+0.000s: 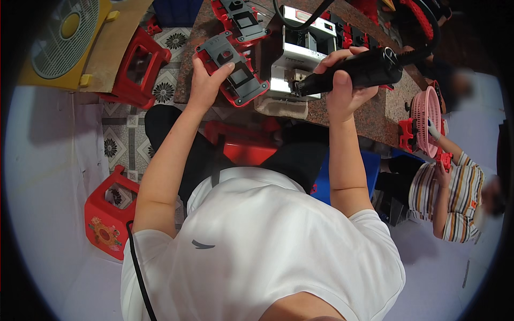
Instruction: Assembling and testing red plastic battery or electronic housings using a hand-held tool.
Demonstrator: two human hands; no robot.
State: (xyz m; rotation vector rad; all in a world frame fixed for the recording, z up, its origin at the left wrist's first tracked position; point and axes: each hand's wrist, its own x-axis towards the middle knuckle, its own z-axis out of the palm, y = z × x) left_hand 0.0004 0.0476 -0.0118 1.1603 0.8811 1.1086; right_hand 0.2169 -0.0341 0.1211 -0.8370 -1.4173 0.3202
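My left hand (206, 80) grips a red and dark grey plastic housing (233, 69) by its near-left corner, holding it flat over the edge of the brown stone worktop (385, 107). My right hand (345, 80) is closed around a black powered screwdriver (356, 72) with a thick black cable. Its tip points left toward a white and grey metal fixture (300, 53) that stands on the worktop between my hands.
Another red and grey housing (241, 21) lies farther back on the worktop. A pink basket (425, 120) stands at the right edge, where another person in a striped shirt (455, 198) handles a red part. Red plastic stools (136, 67) and a yellow fan (64, 40) stand on the tiled floor at left.
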